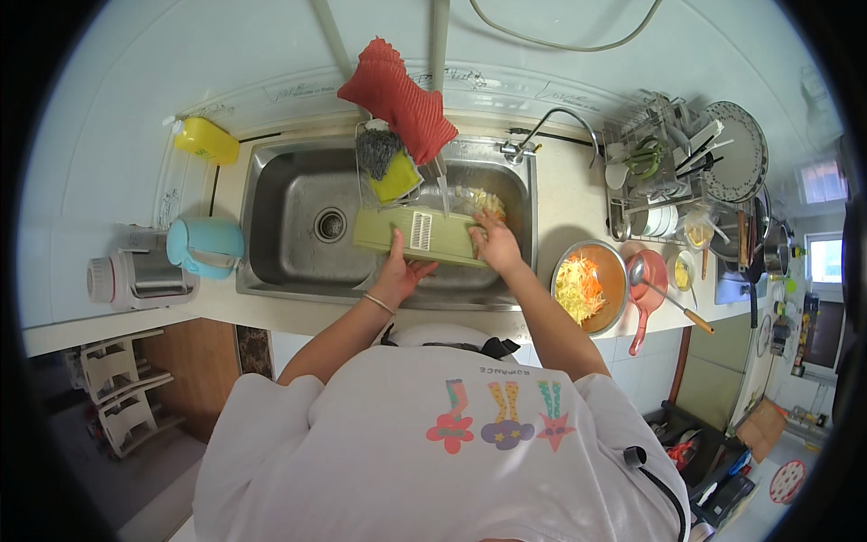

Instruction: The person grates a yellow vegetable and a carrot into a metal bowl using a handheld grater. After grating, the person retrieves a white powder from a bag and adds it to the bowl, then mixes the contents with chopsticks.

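Over the right basin of the stainless steel sink (298,284), a pale green grater box (386,227) with a white slotted grating panel (420,232) is held tilted. My left hand (399,271) grips its near long edge, thumb on top and fingers beneath. At its right end is my right hand (496,240), with the fingers partly hidden against the box. A stream of water (443,193) runs down onto the box from under a red ribbed cloth (403,101), which hides the spout. Pale shreds (484,200) lie in the basin behind my right hand.
A wire caddy holds a steel scourer (378,152) and a yellow-green sponge cloth (395,177). Right of the sink stand a metal bowl of shredded vegetables (579,288), a pink ladle (647,288) and a dish rack (653,196). At left are a turquoise container (204,247) and yellow bottle (206,140).
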### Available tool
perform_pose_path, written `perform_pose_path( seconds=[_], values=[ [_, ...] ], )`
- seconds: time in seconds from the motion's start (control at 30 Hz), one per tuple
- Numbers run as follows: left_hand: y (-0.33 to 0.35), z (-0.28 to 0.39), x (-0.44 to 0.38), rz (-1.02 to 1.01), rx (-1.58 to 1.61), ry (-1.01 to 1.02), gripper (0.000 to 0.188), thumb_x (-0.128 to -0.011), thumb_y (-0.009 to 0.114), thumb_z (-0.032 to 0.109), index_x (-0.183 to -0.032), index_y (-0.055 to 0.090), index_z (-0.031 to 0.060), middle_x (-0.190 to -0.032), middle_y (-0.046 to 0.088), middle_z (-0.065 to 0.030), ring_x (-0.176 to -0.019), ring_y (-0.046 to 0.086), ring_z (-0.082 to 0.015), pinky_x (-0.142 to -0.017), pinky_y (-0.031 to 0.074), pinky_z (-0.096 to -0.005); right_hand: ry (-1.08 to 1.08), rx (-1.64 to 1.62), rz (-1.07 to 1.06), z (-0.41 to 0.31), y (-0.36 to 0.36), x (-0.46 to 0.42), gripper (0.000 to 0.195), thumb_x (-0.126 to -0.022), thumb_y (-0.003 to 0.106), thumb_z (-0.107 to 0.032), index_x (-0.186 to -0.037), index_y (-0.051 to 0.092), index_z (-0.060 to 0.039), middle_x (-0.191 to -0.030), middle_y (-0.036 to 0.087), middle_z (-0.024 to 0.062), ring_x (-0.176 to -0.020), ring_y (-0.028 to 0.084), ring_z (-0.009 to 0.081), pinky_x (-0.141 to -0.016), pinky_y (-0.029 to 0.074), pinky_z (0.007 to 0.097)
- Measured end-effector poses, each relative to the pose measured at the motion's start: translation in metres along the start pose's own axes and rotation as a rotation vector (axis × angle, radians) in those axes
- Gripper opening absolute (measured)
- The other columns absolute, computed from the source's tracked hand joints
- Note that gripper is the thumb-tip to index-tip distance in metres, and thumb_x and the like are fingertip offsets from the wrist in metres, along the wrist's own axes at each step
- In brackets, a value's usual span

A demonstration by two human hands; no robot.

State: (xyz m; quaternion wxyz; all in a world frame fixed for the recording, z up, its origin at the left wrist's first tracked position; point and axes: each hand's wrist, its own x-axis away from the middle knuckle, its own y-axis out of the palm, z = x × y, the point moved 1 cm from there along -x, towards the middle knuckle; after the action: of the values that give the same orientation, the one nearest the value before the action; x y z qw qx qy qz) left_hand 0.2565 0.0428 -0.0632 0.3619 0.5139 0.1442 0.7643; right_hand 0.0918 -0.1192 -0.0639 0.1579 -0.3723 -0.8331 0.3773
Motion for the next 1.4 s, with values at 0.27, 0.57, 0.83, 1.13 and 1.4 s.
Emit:
perform_pose_path(
  seconds=[0.27, 0.57, 0.83, 1.13, 1.4],
  values=[
    [-0.01, -0.026, -0.031, -0.094, 0.102, -0.249, 0.064, -0.085, 0.043, 0.065, -0.123, 0.049, 0.0139, -0.114, 0.057, -0.0054, -0.103, 0.057, -0.0197, -0.087, 0.049, -0.0395, 0.384, -0.211, -0.382, -0.01, -0.067, -0.021, 0.062, -0.075, 0.068, -0.047, -0.112, 0.061, 0.0023, -0.097, 0.066, 0.0216, -0.091, 0.064, 0.0304, -0.081, 0.049, 0.0351],
    [0.029, -0.029, -0.086, -0.064, 0.376, -0.026, 0.037, -0.09, 0.059, 0.03, -0.116, 0.054, 0.0055, -0.111, 0.06, -0.0083, -0.101, 0.058, -0.0224, -0.087, 0.048, -0.0407, 0.488, -0.322, -0.165, -0.016, -0.066, 0.035, 0.05, -0.073, 0.075, -0.038, -0.096, 0.063, 0.0044, -0.073, 0.064, 0.0099, -0.055, 0.058, 0.0158, -0.053, 0.047, 0.0291],
    [0.04, -0.043, -0.078, -0.054, 0.135, -0.204, 0.031, -0.09, 0.058, 0.031, -0.111, 0.058, 0.0083, -0.105, 0.063, -0.0062, -0.098, 0.06, -0.0211, -0.085, 0.049, -0.0406, 0.602, -0.511, -0.1, -0.003, -0.05, 0.039, 0.049, -0.075, 0.075, -0.034, -0.101, 0.061, 0.0042, -0.065, 0.059, 0.0038, -0.043, 0.048, 0.01, -0.041, 0.039, 0.0246],
    [0.066, -0.012, -0.054, -0.04, 0.042, -0.28, 0.071, -0.083, 0.048, 0.065, -0.123, 0.049, 0.0065, -0.113, 0.057, -0.0114, -0.111, 0.052, -0.027, -0.097, 0.04, -0.0471, 0.008, 0.495, -0.019, -0.073, -0.038, 0.058, 0.027, -0.073, 0.066, -0.017, -0.096, 0.056, -0.0073, -0.078, 0.063, 0.0118, -0.072, 0.063, 0.0316, -0.065, 0.05, 0.0436],
    [0.012, -0.037, -0.089, -0.2, 0.136, -0.203, 0.043, -0.096, 0.044, 0.039, -0.122, 0.05, 0.0046, -0.119, 0.057, -0.0121, -0.111, 0.055, -0.0251, -0.096, 0.044, -0.043, 0.013, 0.351, 0.089, -0.066, -0.036, 0.035, 0.049, -0.079, 0.066, -0.034, -0.116, 0.054, -0.003, -0.095, 0.058, 0.0178, -0.093, 0.057, 0.0337, -0.083, 0.045, 0.0406]
  ],
)
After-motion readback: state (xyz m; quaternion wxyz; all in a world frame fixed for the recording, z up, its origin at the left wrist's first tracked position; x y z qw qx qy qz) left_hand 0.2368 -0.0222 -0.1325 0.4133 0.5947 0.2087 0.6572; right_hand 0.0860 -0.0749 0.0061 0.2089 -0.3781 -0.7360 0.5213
